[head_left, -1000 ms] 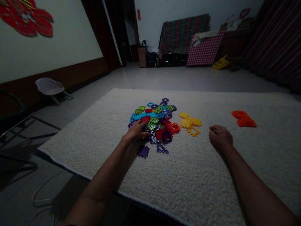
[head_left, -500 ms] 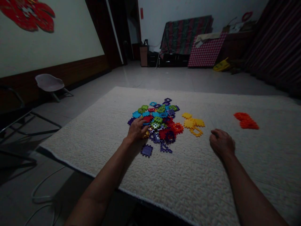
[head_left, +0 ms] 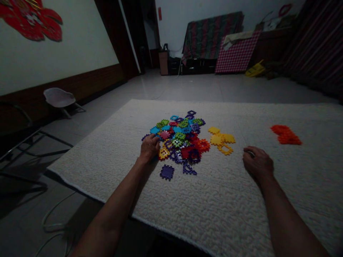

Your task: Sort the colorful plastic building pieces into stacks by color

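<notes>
My left hand (head_left: 150, 148) is at the left edge of a heap of toothed plastic building tiles. Its fingers are bent and close together, with the tips down beside a purple tile (head_left: 145, 137); what lies under them is hidden. Right beside it are a yellow window tile (head_left: 164, 153) and a pinkish-red tile (head_left: 164, 135). Nearer to me lies a flat purple square tile (head_left: 167, 172). My right hand (head_left: 258, 162) rests on the quilted cover, fingers loosely curled, with a gap between thumb and forefinger and nothing seen in it. Yellow tiles (head_left: 217, 139) lie to its left.
A pile of orange tiles (head_left: 286, 135) sits at the right on the pale quilted cover (head_left: 214, 192). Beyond its left side stand a small pale chair (head_left: 59, 97) and a metal-framed chair (head_left: 24, 150). Cloth-draped furniture (head_left: 214, 37) stands by the far wall.
My left hand has drawn back leftward from over the heap, uncovering the yellow window tile; the purple tile at the edge has shifted left. My right hand shows a wider thumb gap.
</notes>
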Available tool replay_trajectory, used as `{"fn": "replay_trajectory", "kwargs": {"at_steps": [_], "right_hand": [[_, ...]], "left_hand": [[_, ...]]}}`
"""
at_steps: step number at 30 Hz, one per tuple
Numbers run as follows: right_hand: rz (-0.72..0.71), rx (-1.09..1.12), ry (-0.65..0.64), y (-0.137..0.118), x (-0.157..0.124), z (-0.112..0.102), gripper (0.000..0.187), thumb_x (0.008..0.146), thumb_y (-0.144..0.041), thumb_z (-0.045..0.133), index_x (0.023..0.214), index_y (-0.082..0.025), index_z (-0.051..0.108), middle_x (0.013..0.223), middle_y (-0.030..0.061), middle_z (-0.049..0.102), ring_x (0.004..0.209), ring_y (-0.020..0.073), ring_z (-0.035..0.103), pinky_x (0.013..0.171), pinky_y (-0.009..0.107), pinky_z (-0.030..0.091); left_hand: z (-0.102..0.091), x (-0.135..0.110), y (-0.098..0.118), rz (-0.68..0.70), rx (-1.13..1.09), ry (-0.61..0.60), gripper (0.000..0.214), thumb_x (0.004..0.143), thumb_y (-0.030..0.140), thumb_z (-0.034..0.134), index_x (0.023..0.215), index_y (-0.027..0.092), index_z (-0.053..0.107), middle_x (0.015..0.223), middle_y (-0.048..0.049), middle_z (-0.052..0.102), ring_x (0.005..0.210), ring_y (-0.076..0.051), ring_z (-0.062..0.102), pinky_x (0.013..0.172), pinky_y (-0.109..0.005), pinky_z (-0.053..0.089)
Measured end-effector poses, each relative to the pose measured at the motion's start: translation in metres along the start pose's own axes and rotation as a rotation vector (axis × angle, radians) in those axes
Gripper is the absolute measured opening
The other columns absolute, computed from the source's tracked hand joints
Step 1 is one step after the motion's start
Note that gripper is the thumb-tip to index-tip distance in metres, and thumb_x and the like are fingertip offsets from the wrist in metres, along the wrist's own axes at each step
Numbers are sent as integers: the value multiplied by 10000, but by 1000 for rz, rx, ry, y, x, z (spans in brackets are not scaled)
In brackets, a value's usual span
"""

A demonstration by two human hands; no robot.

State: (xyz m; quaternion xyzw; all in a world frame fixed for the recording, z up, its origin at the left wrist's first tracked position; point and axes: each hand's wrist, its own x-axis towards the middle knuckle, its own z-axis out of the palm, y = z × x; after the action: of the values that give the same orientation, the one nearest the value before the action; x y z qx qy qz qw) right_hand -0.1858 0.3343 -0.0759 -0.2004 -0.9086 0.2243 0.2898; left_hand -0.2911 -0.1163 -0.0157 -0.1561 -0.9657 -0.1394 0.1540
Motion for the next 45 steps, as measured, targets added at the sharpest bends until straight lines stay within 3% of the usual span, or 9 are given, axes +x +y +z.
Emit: {"fn": "replay_trajectory", "kwargs": {"at_steps": [2, 7, 13, 22, 25, 28, 31, 37, 45], "right_hand": [[-11, -1, 8, 1, 0, 1, 234, 750, -289, 522, 878, -208, 700, 1068, 117, 705, 1027, 288, 642, 982, 496, 487], [-17, -8, -10, 1, 0, 0, 244, 755, -286, 520, 885, -200, 708, 1067, 123, 708, 1030, 298, 647, 973, 487, 494], [28, 5, -36, -6, 0, -4, 259, 737, -303, 510, 870, -200, 707, 1078, 147, 701, 1024, 330, 646, 942, 504, 494], [-8, 60, -20, -9, -2, -7, 248, 749, -312, 488, 844, -200, 689, 1048, 170, 697, 989, 347, 634, 899, 485, 474], [-25, 70, 5, -4, -2, -3, 244, 744, -320, 489, 832, -200, 682, 1037, 159, 705, 979, 339, 634, 909, 499, 475], [-37, 66, 10, 1, -1, 0, 234, 747, -319, 501, 835, -206, 686, 1037, 146, 710, 969, 316, 637, 915, 487, 480], [-30, 49, 13, 3, 0, 1, 228, 745, -312, 509, 840, -210, 690, 1043, 134, 716, 974, 296, 642, 927, 468, 484], [-25, 25, 11, 1, -1, 0, 245, 744, -297, 505, 866, -210, 699, 1069, 130, 713, 997, 294, 651, 931, 458, 491], [-38, 2, 26, 4, -1, 3, 240, 747, -288, 511, 875, -215, 701, 1049, 98, 712, 977, 277, 649, 914, 454, 497]], "left_hand": [[-5, -8, 8, 39, -39, -55, 281, 941, 292, 482, 1090, 226, 710, 1149, -75, 690, 1088, -208, 614, 973, -312, 461], [-17, -19, 25, 47, 49, -348, 338, 864, 502, 587, 964, 205, 710, 966, -87, 692, 918, -225, 635, 766, -285, 454], [-27, -10, 20, -79, 2, -464, 324, 786, 507, 640, 915, 211, 669, 884, -46, 686, 815, -201, 631, 640, -259, 387], [-20, 11, -2, -148, -258, -475, 172, 748, 346, 625, 805, 184, 642, 718, 6, 658, 699, -161, 613, 599, -228, 411], [-17, 21, -4, -226, -386, -390, 194, 766, 293, 585, 896, 173, 666, 714, 11, 667, 671, -154, 622, 583, -215, 433], [-13, 29, 1, -222, -248, -288, 305, 773, 181, 542, 1030, 208, 705, 811, -6, 721, 762, -163, 649, 649, -216, 454], [-10, 36, 11, -163, -48, -308, 339, 767, 128, 532, 1007, 233, 747, 904, -29, 753, 848, -176, 659, 704, -221, 444], [-6, 49, 22, -252, 35, -460, 264, 861, 359, 571, 794, 203, 772, 762, -48, 742, 742, -178, 650, 617, -231, 402], [8, 43, 23, -245, 146, -369, 447, 844, 594, 598, 809, 175, 749, 814, -116, 733, 825, -235, 679, 659, -259, 431]]}}
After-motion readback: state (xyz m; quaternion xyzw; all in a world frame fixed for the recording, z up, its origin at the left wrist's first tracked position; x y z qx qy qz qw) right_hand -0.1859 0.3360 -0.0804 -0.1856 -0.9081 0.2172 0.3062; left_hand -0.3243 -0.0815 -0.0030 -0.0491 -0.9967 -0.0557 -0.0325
